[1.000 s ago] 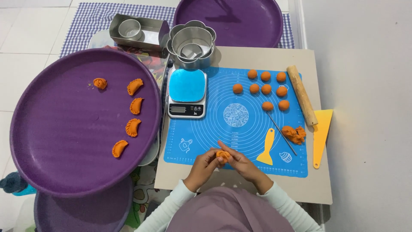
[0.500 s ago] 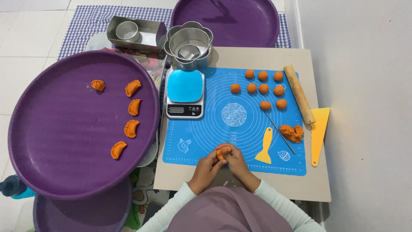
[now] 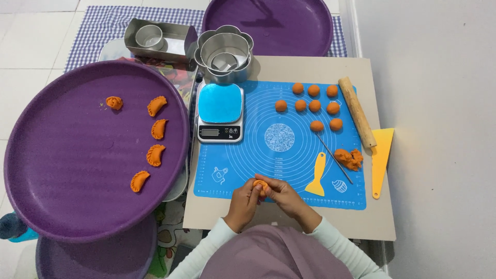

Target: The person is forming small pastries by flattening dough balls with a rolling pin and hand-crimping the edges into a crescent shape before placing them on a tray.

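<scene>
I count four crimped pastries point(image 3: 155, 155) on the purple tray point(image 3: 62, 170); both hands point(image 3: 268, 194) grasp another piece point(image 3: 260, 184); eight dough balls point(image 3: 314, 105) remain.

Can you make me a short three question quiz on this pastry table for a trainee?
1. How many round dough balls lie on the blue mat?
2. True or false: the rolling pin lies on the big purple tray.
3. What do the left hand and right hand hold together?
A. the yellow scraper
B. an orange dough piece
C. the kitchen scale

Key: 1. eight; 2. false; 3. B
</scene>
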